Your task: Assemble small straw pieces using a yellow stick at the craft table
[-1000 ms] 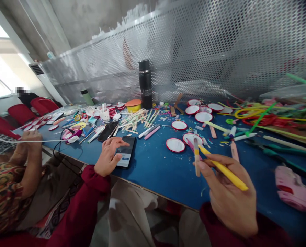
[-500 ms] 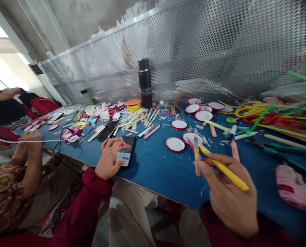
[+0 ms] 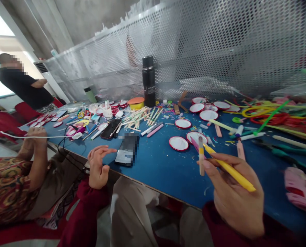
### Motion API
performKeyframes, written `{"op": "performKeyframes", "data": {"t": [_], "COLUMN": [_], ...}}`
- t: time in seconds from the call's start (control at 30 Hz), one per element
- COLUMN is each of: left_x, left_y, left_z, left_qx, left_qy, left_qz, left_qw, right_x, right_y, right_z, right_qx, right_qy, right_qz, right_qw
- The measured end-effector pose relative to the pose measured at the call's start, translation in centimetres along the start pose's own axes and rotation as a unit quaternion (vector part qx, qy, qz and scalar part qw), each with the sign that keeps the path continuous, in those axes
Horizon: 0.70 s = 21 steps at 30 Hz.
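My left hand [image 3: 98, 168] is held just left of a black smartphone [image 3: 128, 151] lying on the table, apart from it. Its fingers are loosely bent with the index stretched toward the phone, and nothing is in them. My right hand [image 3: 239, 195] grips a yellow marker [image 3: 236, 173] and a wooden craft stick [image 3: 201, 157] with coloured bands, the stick pinched upright at the fingertips. A purple-pink pen-like item [image 3: 194, 142] shows behind the stick; whether I hold it too I cannot tell. Beyond my fingertips lie red-rimmed white discs [image 3: 179, 143].
On the blue table [image 3: 153, 171] stand a black flask [image 3: 149, 82] and a pile of craft sticks [image 3: 137, 118]. Pliers [image 3: 284, 151] and a pink roll [image 3: 301, 188] are at right. A person's clasped hands [image 3: 36, 135] rest at the left edge, near a white cable [image 3: 65, 137].
My left hand has drawn back leftward off the phone. My right hand keeps its hold on the marker and craft stick. The view has shifted slightly, showing a standing person at far left.
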State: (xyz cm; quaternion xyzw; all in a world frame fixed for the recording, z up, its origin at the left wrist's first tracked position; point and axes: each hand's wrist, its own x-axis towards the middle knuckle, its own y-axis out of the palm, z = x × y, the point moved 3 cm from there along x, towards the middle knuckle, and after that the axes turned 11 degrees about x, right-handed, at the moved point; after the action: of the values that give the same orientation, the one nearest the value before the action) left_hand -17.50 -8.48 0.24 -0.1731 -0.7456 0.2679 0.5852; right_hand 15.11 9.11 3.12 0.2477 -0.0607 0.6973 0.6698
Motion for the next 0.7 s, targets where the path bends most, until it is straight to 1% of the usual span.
{"op": "performKeyframes", "data": {"t": [0.2,0.37,0.4,0.47,0.6,0.7], "left_x": [1.2,2.0,2.0,1.9,1.2,0.5], "left_y": [0.6,1.2,1.3,1.3,1.2,1.1], "left_z": [0.2,0.1,0.1,0.2,0.8,0.9], "left_qx": [0.024,0.033,0.031,0.02,-0.038,-0.071], "left_qy": [0.006,0.012,0.012,0.007,-0.026,-0.06], "left_qz": [0.065,0.137,0.144,0.131,0.042,-0.021], "left_qw": [0.998,0.99,0.989,0.991,0.998,0.995], "right_x": [-0.1,0.1,0.1,0.1,0.1,0.1], "right_y": [-0.1,0.1,0.1,0.2,0.1,0.2], "right_z": [-0.1,0.1,0.1,0.1,-0.1,0.0], "right_qx": [-0.011,-0.039,-0.042,-0.038,-0.026,-0.049], "right_qy": [-0.007,-0.037,-0.042,-0.037,-0.007,-0.018], "right_qz": [0.004,0.013,0.014,0.009,-0.006,-0.005], "right_qw": [1.0,0.998,0.998,0.999,1.0,0.999]}}
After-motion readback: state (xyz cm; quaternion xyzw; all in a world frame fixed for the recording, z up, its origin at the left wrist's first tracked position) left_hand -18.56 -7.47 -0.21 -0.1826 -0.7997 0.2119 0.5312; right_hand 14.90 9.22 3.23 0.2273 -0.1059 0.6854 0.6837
